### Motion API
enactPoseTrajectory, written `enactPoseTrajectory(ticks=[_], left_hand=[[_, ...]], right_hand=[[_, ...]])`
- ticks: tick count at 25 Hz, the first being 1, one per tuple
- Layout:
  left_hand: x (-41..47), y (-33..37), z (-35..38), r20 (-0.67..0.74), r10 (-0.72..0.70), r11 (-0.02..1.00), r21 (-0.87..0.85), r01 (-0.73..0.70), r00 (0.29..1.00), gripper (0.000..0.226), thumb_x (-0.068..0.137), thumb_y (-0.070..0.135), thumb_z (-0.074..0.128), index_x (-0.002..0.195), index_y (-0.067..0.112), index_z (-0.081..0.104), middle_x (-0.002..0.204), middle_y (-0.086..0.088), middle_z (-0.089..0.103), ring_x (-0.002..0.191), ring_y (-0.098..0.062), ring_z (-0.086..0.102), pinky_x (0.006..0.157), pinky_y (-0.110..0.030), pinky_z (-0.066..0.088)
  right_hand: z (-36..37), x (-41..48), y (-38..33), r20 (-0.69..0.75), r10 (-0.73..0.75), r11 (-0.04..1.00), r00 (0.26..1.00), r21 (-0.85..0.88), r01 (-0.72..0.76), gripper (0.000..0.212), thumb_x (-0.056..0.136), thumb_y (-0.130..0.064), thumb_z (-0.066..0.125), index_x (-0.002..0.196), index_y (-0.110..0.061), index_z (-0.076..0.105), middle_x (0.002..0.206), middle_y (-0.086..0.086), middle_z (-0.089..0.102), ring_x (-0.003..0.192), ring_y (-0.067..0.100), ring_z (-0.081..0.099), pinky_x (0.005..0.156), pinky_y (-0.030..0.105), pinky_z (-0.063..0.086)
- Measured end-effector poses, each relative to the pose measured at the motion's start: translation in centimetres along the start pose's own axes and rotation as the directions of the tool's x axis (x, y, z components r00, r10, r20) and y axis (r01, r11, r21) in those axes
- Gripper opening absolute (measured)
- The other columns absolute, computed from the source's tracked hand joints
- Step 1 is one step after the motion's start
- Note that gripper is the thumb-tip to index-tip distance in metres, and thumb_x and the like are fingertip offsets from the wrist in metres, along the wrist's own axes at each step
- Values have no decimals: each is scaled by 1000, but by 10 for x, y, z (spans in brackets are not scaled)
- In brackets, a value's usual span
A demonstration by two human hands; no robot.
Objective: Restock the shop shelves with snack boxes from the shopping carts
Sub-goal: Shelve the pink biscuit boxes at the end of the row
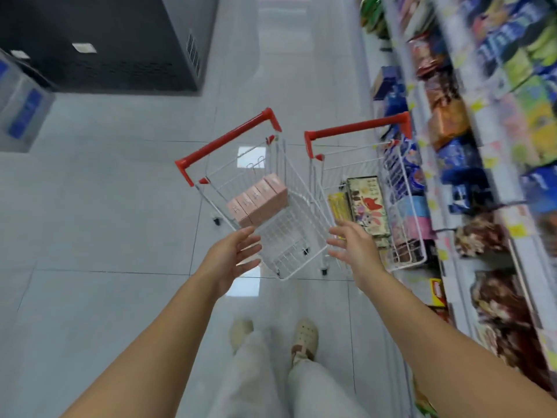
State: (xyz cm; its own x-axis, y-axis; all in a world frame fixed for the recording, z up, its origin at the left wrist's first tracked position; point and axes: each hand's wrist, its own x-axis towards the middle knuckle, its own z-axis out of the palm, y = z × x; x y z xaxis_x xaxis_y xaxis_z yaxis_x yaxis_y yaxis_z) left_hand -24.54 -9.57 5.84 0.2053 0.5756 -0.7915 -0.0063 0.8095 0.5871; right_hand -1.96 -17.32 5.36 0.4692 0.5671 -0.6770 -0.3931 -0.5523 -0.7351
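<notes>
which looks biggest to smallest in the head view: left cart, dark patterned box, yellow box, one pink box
1. left cart
2. dark patterned box
3. yellow box and one pink box: they look alike and the yellow one is partly hidden, so unranked

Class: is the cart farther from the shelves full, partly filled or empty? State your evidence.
Partly filled. In the cart, a row of pink boxes sits toward the handle end; the remaining mesh is bare.

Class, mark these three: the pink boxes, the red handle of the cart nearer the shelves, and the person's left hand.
pink boxes (256, 196): head view, top of a middle box.
red handle (358, 127): head view, middle of the bar.
left hand (229, 260): head view, middle of the hand.
</notes>
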Motion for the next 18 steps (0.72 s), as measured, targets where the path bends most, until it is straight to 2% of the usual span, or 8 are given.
enactPoseTrajectory(ticks=[2,4,6,8,11,12,15,18], left_hand=[[37,17,-3,-21,-25,1000,8,26,999,31,97,25,56,125,12,62,123,-8,66,109,-21,65,84,-38,56],[74,32,-4,-36,-55,998,39,56,998,36,97,24,56,130,10,58,125,-8,65,110,-21,64,84,-37,56],[117,45,-7,-51,-86,993,73,90,995,36,97,23,56,130,9,58,127,-9,63,111,-21,63,78,-34,57],[159,55,-10,-63,-107,987,116,114,992,34,97,20,55,129,10,58,127,-10,62,115,-23,61,77,-32,55],[216,64,-18,-80,-148,974,163,160,986,36,99,19,51,133,11,56,128,-7,61,119,-23,59,86,-34,54],[232,67,-20,-83,-161,967,184,174,984,35,99,20,50,133,12,56,126,-5,62,116,-21,60,89,-35,54],[277,75,-28,-120,-188,953,218,210,975,21,102,21,47,118,18,58,104,6,66,95,-7,61,89,-32,53],[314,77,-34,-169,-200,938,251,238,965,15,101,21,45,99,26,60,95,9,65,87,-3,58,93,-35,52]], right_hand=[[30,37,-6,23,28,998,999,-56,-27,25,100,-14,46,122,-13,57,124,12,59,95,22,62,72,30,55],[56,70,-8,49,60,988,997,-146,-52,31,100,-17,47,130,-15,53,130,9,55,100,21,60,79,33,55],[84,107,-7,68,87,952,994,-300,-63,37,98,-19,50,136,-20,50,138,6,50,108,20,57,89,36,53],[110,145,-3,96,79,887,992,-460,-26,45,96,-22,55,140,-22,46,145,5,43,116,20,53,91,36,49],[149,208,6,149,34,706,988,-704,82,51,94,-27,58,143,-24,42,146,4,38,114,20,51,80,28,44],[161,232,11,183,3,616,983,-775,142,52,93,-27,59,143,-24,43,145,4,39,117,22,50,83,28,42],[196,300,30,245,-19,351,969,-906,236,60,90,-31,64,144,-22,41,150,6,34,136,28,34,106,40,36],[222,347,47,271,-44,211,961,-938,274,79,83,-41,71,148,-20,32,157,11,20,144,33,17,116,45,23]])
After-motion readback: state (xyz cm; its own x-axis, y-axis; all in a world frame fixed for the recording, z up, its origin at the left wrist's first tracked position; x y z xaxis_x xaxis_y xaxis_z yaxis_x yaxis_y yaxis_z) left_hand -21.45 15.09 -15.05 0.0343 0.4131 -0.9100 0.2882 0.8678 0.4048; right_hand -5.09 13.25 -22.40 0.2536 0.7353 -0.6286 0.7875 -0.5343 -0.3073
